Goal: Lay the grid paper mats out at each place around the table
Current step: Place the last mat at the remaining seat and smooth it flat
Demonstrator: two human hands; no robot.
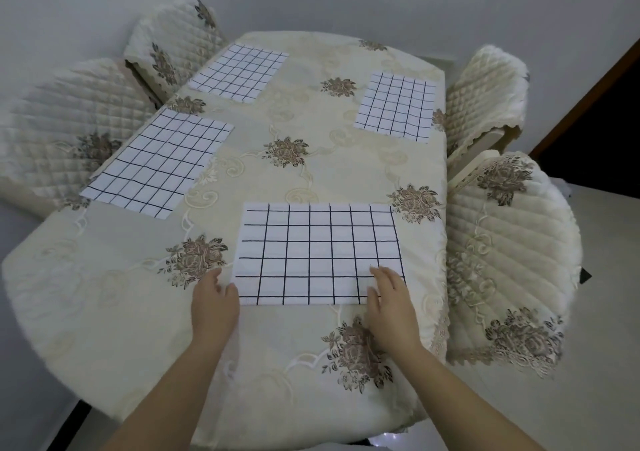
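Several white mats with black grid lines lie flat on the cream floral tablecloth (294,180). The nearest mat (318,253) lies on the right side of the table in front of me. My left hand (213,298) lies open at that mat's near left corner, its fingers straight and touching the edge. On the mat's near right corner my right hand (389,298) rests open. Another mat (157,163) lies at the left edge, one (239,73) at the far left, and one (396,106) at the far right.
Quilted cream chair covers stand around the table: two on the left (65,132) (173,48) and two on the right (485,90) (509,242). A white wall runs behind. A dark doorway (595,139) opens at the right.
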